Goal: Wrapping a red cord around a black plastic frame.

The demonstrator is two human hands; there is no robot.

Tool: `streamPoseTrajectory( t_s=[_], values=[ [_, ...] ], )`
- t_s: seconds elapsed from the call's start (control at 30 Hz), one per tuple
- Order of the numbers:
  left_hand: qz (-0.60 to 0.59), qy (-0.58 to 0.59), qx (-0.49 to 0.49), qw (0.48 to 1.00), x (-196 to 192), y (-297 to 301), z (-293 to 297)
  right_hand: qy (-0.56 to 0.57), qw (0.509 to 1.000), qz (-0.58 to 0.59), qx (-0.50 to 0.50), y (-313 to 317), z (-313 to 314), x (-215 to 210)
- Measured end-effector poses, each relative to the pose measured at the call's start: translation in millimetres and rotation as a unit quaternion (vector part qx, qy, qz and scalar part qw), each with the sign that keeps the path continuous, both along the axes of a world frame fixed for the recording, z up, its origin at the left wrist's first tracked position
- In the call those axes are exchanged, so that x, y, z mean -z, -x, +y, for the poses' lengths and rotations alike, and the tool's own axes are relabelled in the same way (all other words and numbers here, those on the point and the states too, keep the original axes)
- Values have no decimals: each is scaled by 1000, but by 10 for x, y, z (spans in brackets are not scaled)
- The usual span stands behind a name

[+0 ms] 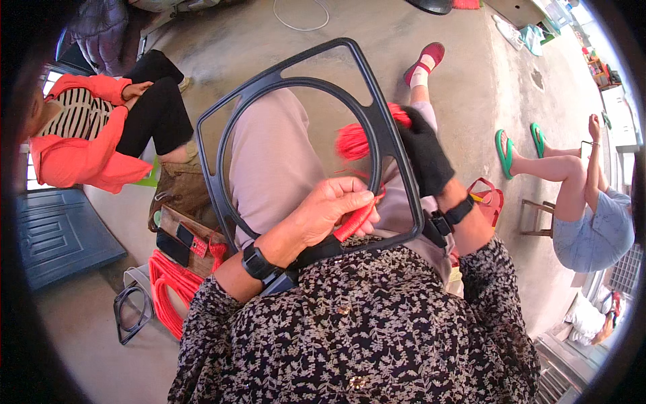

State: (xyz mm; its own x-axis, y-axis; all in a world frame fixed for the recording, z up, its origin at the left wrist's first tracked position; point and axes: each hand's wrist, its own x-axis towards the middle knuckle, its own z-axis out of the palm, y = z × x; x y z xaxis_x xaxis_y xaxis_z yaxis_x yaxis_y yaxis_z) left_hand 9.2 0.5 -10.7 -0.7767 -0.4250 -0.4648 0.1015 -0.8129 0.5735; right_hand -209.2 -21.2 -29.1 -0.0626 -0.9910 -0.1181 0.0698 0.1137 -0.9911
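A black frame (214, 168), a round ring inside a wider angular border, lies tilted over my lap. My bare left hand (330, 207) is closed at the ring's near right edge, the thumb pressed on the fingers. Out of it sticks a short, tightly wound red roll of cord (356, 223). Beyond the frame's right side, my right hand (425, 153) in a black glove is closed round a bundle of loose red strands (354, 140). The strands show through the ring opening; the side bar hides part of them. A thin red strand lies near my left thumb.
To my left stands a wooden box (176, 222) with phones on it. Red cord coils (168, 291) and another black frame (132, 311) are beside it. One person (94, 135) sits at the left, another (592, 222) on a stool at the right.
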Motion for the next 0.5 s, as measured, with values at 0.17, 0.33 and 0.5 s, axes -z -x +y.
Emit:
streamPoseTrajectory(
  t_s=[0.17, 0.33, 0.5],
  values=[
    [42, -54, 14, 998, 61, 62, 63, -221, 874, -406, -148, -89, 141, 321],
    [-19, 35, -3, 999, 58, 38, 40, -186, 841, -460, -218, -224, 153, -381],
    [-58, 78, -28, 995, 50, 11, 57, -162, 955, -109, -224, -125, 298, -290]
  ],
)
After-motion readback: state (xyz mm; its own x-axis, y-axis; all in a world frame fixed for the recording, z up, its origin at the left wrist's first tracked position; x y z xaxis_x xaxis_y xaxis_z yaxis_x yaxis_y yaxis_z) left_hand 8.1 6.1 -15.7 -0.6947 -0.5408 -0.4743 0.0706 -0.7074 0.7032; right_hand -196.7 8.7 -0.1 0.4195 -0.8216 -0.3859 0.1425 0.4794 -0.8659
